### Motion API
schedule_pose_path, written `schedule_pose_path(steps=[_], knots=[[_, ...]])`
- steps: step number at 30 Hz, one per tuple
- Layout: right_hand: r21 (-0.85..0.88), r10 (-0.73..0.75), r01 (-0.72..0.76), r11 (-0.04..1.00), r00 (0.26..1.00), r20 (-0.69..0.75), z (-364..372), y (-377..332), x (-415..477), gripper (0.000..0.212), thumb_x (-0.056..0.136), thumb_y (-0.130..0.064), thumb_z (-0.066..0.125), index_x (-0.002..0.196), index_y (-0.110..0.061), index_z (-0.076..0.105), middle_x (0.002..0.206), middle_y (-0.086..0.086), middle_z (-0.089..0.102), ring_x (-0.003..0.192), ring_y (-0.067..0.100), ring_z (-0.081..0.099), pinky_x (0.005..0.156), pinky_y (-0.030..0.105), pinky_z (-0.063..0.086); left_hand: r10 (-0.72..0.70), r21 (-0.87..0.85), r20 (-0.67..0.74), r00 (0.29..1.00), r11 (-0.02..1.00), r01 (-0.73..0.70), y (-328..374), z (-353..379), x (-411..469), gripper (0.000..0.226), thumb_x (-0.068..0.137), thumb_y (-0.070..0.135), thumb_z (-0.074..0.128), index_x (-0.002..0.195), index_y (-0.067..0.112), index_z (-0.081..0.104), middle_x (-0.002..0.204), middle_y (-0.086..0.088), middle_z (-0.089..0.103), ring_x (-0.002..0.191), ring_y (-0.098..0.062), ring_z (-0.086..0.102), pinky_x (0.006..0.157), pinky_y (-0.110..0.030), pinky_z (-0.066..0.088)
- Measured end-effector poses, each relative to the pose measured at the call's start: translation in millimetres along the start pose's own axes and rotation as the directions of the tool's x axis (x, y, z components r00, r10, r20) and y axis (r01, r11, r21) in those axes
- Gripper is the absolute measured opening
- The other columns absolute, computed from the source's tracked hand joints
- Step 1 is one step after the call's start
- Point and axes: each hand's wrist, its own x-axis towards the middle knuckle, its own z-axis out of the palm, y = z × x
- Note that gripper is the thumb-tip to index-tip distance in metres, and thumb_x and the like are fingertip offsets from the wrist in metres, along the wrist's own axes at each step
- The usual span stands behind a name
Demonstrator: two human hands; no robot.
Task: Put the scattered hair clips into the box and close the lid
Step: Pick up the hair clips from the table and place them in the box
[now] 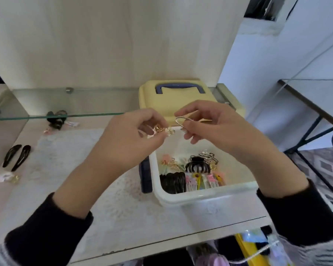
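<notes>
Left hand (131,139) pinches small gold clip (159,129); right hand (215,127) pinches wire clip (178,120); open box (200,196) at 5 o'clock.

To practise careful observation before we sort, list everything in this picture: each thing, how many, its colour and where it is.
box: one, white, open, right on the table
lid: one, yellow with a blue handle, behind the box
stored clips: many, black, gold and pastel, inside the box
snap clips: two, black, left on the table
claw clip: one, black, by the glass shelf's front edge
white-gold clips: small cluster, far left front
glass shelf: one, clear, along the back wall
lace mat: one, white, mid-table
table: one, pale
left hand: fingers pinch a small gold clip
right hand: fingers hold a gold wire clip
</notes>
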Motion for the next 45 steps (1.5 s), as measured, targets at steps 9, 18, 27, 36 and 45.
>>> schedule_pose_path(steps=[9,18,27,36,45], knots=[[-0.498,0.049,-0.016,0.867,0.997,0.053,-23.2,61.9,18.7,0.011,0.080,-0.021,0.073,0.088,-0.024,0.067,0.083,-0.010,0.065,0.075,0.005,0.061,0.073,0.025,0.049,-0.080,0.499,0.316,0.945,0.861,-0.094,-0.6,58.3,24.5,0.025,0.087,0.018,0.063,0.111,0.022,0.064,0.104,0.004,0.066,0.089,-0.012,0.063,0.080,-0.033,0.053],[-0.814,-0.028,0.098,0.573,0.995,0.100,-18.3,89.0,26.7,0.027,0.085,-0.012,0.059,0.099,-0.033,0.068,0.096,-0.011,0.067,0.092,0.015,0.060,0.084,0.029,0.049,-0.086,0.742,0.296,0.951,0.648,-0.172,-4.7,84.0,31.8,0.025,0.085,0.007,0.060,0.102,0.022,0.070,0.096,0.000,0.069,0.091,-0.020,0.065,0.076,-0.030,0.051],[-0.868,-0.313,0.239,0.435,0.944,0.103,-10.9,106.1,23.8,0.029,0.061,0.001,0.066,0.064,-0.023,0.050,0.052,-0.006,0.052,0.050,0.020,0.042,0.049,0.025,0.041,-0.067,0.790,0.287,0.955,0.581,-0.196,-11.4,93.7,34.7,0.021,0.090,0.007,0.055,0.103,0.016,0.069,0.090,-0.001,0.066,0.080,-0.017,0.062,0.062,-0.025,0.038],[-0.816,-0.134,0.235,0.528,0.972,0.194,-13.9,108.6,22.8,0.022,0.084,-0.006,0.057,0.090,-0.025,0.066,0.090,-0.007,0.066,0.083,0.016,0.058,0.076,0.028,0.047,-0.096,0.799,0.306,0.947,0.567,-0.200,-14.5,98.7,36.1,0.017,0.092,0.011,0.055,0.098,0.017,0.069,0.074,0.003,0.057,0.073,-0.018,0.056,0.062,-0.027,0.040],[-0.802,-0.029,0.129,0.583,0.990,0.138,-23.8,94.4,20.0,0.016,0.091,-0.026,0.055,0.102,-0.027,0.065,0.100,-0.008,0.067,0.095,0.015,0.060,0.084,0.035,0.050,-0.001,0.751,0.267,0.964,0.627,-0.208,-6.9,74.2,32.5,0.028,0.096,0.034,0.051,0.123,0.027,0.058,0.115,0.001,0.064,0.105,-0.021,0.060,0.071,-0.028,0.041]])
